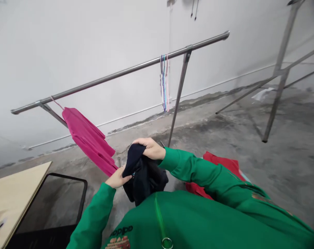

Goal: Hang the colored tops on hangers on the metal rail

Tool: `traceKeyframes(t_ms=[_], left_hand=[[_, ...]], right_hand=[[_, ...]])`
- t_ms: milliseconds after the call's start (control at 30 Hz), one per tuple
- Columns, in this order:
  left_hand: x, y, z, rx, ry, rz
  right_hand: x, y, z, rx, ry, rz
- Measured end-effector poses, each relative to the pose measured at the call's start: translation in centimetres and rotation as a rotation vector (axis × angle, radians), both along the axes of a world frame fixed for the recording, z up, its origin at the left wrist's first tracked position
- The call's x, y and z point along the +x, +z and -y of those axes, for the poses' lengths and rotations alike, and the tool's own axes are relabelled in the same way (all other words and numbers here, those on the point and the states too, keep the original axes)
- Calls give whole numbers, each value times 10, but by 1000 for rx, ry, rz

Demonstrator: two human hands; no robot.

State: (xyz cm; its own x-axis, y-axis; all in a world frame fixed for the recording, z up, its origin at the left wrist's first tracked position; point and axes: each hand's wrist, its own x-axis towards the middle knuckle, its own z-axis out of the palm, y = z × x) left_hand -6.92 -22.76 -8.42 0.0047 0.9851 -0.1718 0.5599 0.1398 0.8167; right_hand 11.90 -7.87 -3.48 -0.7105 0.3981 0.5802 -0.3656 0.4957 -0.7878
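Observation:
Bunched dark navy clothing [143, 176] hangs between my two hands, close to my chest. Its exact kind cannot be made out. My left hand [117, 177] pinches its left edge, thumb on the near side. On the upper right edge, my right hand [151, 148] is closed over the cloth. Beyond my left hand, a magenta long-sleeved garment [88, 138] hangs from a pink hanger on the metal rail [105, 80]. Several thin hangers [164, 84], in white, purple, blue and pink, hang together farther right on that rail.
Red cloth [223, 164] lies low on the right, partly behind my right sleeve. At lower left stand a pale wooden tabletop [24, 193] and a black-framed panel [53, 200]. Another metal rack [278, 76] stands at right, with a white scrap [262, 94] on the floor behind.

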Motion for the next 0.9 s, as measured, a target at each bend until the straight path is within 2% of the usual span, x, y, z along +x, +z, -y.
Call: traceKeyframes(t_ms=[100,167,267,300,333,367,467,500,533,600,667,767,900], left_hand=[[-7,-4,9,107,214,45],[-6,2,16,105,282,160],[7,12,22,110,341,377],[14,16,22,124,366,437],[22,19,19,138,388,479],[30,22,16,144,401,503],[50,34,1,115,351,466],[54,37,-3,102,314,431],[57,40,-6,93,279,394],[59,45,-8,83,222,323],[56,48,-6,76,193,274],[50,49,-1,60,183,232],[44,45,-1,49,185,192]], right_hand=[[1,-3,-16,-14,-34,85],[9,1,-37,40,-19,230],[26,24,-78,267,153,543],[30,36,-91,353,152,632],[33,49,-104,431,64,698],[34,62,-117,500,-119,738],[27,94,-152,648,-855,760],[23,101,-163,677,-1013,790],[19,105,-175,691,-1103,846],[15,109,-197,681,-1145,996],[16,108,-216,646,-1125,1110],[24,104,-234,629,-1108,1164],[37,103,-244,649,-1127,1184]])
